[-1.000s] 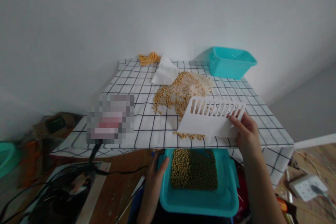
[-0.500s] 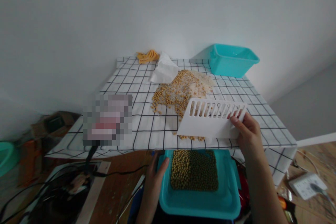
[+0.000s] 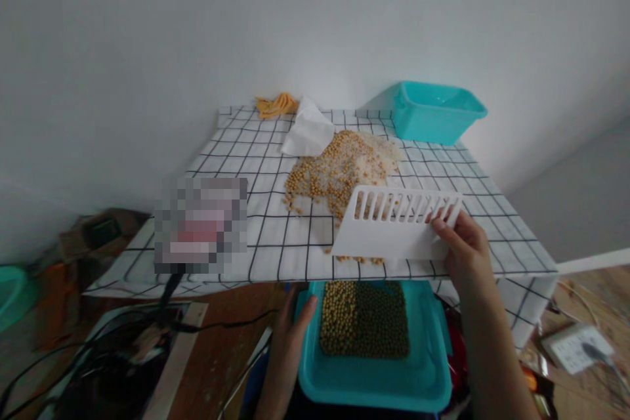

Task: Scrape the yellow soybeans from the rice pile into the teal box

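Has around, on the checked cloth (image 3: 266, 236), an orange bundle (image 3: 277, 105) at far left, a turquoise bin (image 3: 428, 123) at far right and a pixelated item (image 3: 201, 223) at near left; has a white sheet (image 3: 309, 131) across the back left of the grain heap (image 3: 339, 170); has a power strip (image 3: 575, 344) low at right. Grips the white scraper (image 3: 388, 239) by its right end in the right hand (image 3: 467, 243), thumb in front, just before the heap; shows slots along the top, a plain lower band, a slanting left end; has yellow beans (image 3: 338, 315) and green beans (image 3: 381, 321) side by side in the turquoise tray (image 3: 374, 384) below. Blocks part of the heap with the scraper; cannot tell whether touching the cloth; hides most fingers of the left hand (image 3: 290, 341) at the tray's left rim, so cannot tell whether closed on it; loses the tray's far rim behind the cloth edge.
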